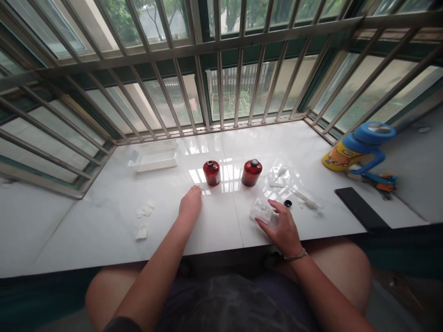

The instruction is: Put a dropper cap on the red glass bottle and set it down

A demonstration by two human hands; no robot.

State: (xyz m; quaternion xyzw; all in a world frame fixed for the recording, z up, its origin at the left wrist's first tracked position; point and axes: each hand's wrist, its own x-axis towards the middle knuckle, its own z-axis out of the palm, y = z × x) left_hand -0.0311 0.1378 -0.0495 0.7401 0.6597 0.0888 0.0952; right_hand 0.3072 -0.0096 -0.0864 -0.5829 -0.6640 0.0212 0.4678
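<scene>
We see our left hand (191,203) above the white surface (221,230), just beside the left bottle (212,173), on its near left side. Its fingers are curled and close together; if they keep some small thing inside, we cannot tell. Our right hand (282,225) is at the near clear box (261,210), which lies toward the near edge, right of the middle. The thumb and the fingers are apart, with part of this box between them, but we cannot tell if they press on it.

Both bottles are dark red and upright in the middle part of the surface. The left bottle shows an open mouth, while the right bottle (252,173) has a grey top. To the right of it lies the far clear box (278,176). The black cap (288,203) is near our right hand, and the clear wrapper (308,201) is to the right of the cap.

The white basket (154,157) is near the far left corner. The paper pieces (141,232) lie at the left, toward the near edge. The flask (356,147) is tilted in our view by the right edge, and the black phone (362,210) reaches the near edge.
</scene>
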